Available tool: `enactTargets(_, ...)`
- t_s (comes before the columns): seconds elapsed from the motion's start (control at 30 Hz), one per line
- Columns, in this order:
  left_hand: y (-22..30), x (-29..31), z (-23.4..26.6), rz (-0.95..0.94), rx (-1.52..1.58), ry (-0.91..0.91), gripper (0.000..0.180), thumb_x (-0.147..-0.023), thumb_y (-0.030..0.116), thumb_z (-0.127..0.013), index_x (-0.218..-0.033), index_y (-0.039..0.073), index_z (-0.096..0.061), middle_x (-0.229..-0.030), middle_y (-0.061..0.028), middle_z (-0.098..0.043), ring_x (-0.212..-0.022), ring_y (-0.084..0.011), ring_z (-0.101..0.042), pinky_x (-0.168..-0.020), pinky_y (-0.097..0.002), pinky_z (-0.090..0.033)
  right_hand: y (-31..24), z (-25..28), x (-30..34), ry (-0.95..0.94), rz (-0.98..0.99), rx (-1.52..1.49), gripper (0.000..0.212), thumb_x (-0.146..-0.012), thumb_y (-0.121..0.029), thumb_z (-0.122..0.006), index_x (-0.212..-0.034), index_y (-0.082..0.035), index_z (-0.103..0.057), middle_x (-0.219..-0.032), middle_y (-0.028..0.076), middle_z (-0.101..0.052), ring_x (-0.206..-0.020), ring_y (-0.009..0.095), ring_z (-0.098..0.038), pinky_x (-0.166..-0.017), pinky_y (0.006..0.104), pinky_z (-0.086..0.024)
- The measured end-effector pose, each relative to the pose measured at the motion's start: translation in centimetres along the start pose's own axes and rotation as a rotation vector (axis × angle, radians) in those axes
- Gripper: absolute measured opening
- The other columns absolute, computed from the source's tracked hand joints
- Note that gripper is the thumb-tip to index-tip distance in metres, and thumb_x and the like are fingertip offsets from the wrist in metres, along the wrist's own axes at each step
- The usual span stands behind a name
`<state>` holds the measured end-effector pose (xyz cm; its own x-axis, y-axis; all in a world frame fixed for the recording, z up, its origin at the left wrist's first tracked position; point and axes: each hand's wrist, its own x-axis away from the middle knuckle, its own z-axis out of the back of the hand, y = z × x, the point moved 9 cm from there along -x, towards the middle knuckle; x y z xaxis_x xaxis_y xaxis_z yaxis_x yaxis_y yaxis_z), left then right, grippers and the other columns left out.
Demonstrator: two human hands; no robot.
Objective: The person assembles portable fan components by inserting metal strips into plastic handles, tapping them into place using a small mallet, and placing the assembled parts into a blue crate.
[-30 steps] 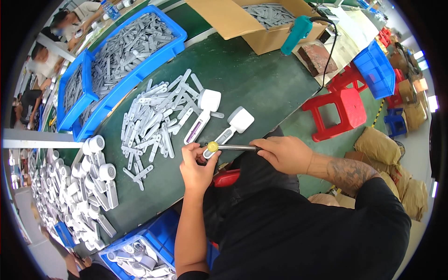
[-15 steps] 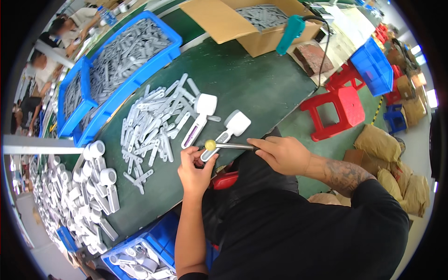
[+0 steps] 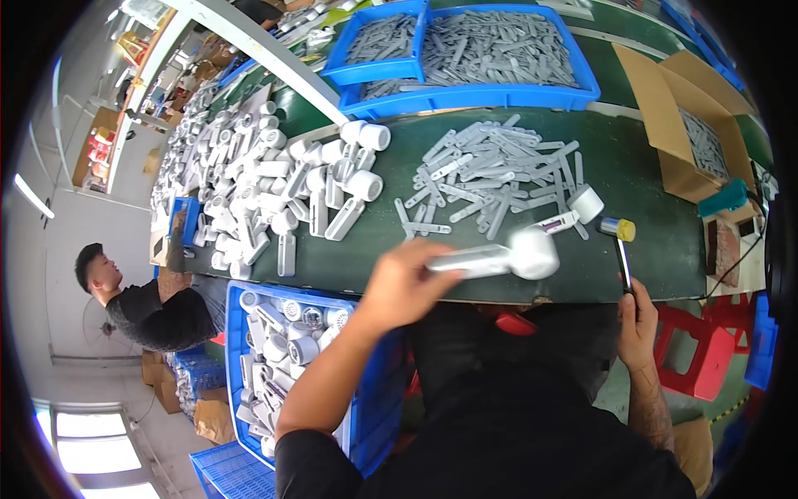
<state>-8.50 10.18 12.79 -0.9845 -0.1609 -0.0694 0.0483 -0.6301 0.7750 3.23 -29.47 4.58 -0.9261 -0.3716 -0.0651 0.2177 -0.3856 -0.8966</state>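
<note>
My left hand (image 3: 407, 283) is closed round the grey-white handle of a white device with a rounded cup-like head (image 3: 534, 254), held level above the near edge of the green table. In my right hand (image 3: 637, 326) is a mallet (image 3: 623, 259) with a yellow-faced head and a metal shaft, its head upward. A similar white device (image 3: 584, 204) lies on the table between the two, partly hidden by the one I hold. Beyond it spreads a loose pile of flat grey strips (image 3: 499, 170).
Many white devices (image 3: 320, 183) are heaped at the left. A blue crate (image 3: 370, 407) of them stands below the table's near edge. Blue trays (image 3: 465, 101) of grey strips sit at the back, a cardboard box (image 3: 677, 162) at the right. A red stool (image 3: 694, 353) and a co-worker (image 3: 154, 308) flank the table.
My view has swung left. My left hand has lifted one device off the table and carried it left. The mallet, formerly against its handle, is now apart from it in my right hand.
</note>
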Motion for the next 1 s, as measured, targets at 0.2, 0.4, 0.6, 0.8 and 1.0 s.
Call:
enactTargets(0.2,-16.8,9.8,20.3,0.434,0.107,0.846,0.030,-0.105,0.026,-0.078,-0.111,-0.003,-0.077,-0.074,0.0048,-0.063,-0.063,-0.0029,-0.051,-0.056,-0.0220,-0.038,5.4,0.8,1.7,0.072,-0.143,-0.053,0.034,-0.115,-0.019,-0.055,-0.141,0.002,-0.065,-0.078,-0.004,-0.052,-0.068,0.004,-0.045,-0.060,0.0235,-0.036)
enactTargets(0.4,-32.2,15.1,33.3,0.540,0.458,1.321,0.031,-0.104,0.030,-0.078,-0.097,0.000,-0.072,-0.074,-0.0046,-0.063,-0.066,-0.0163,-0.062,-0.057,-0.0308,-0.045,6.2,0.3,4.0,0.081,-0.312,-0.137,0.033,-0.115,-0.017,-0.056,-0.140,0.002,-0.066,-0.076,-0.007,-0.047,-0.065,0.002,-0.040,-0.056,0.0230,-0.031)
enactTargets(0.6,-37.7,11.8,38.8,0.397,0.462,1.192,0.040,-0.107,0.020,-0.066,-0.142,0.001,-0.059,-0.141,-0.0188,-0.061,-0.123,-0.0335,-0.064,-0.102,-0.0428,-0.055,1.0,-0.2,2.0,0.113,-0.142,0.115,0.040,-0.102,-0.014,-0.075,-0.135,0.006,-0.066,-0.114,0.012,-0.076,-0.106,0.018,-0.068,-0.099,0.0346,-0.054)
enactTargets(0.8,-21.3,-0.2,22.0,0.469,0.215,0.792,0.042,-0.109,0.026,-0.068,-0.144,0.003,-0.063,-0.117,-0.0069,-0.074,-0.068,-0.0049,-0.044,-0.057,-0.0268,-0.038,1.5,1.0,-5.4,0.108,-0.250,0.169,0.047,-0.093,-0.027,-0.087,-0.134,-0.007,-0.074,-0.089,0.004,-0.068,-0.076,0.011,-0.056,-0.069,0.0320,-0.050)
enactTargets(1.0,-3.4,-5.6,-2.2,0.151,0.027,0.008,0.035,-0.094,0.012,-0.084,-0.127,0.003,-0.074,-0.113,-0.0068,-0.076,-0.093,-0.0141,-0.068,-0.082,-0.0311,-0.055,0.6,-1.6,-15.4,-0.039,-0.053,0.139,0.076,-0.082,-0.037,-0.095,-0.146,-0.007,-0.066,-0.108,0.011,-0.076,-0.090,0.022,-0.070,-0.084,0.0356,-0.057)
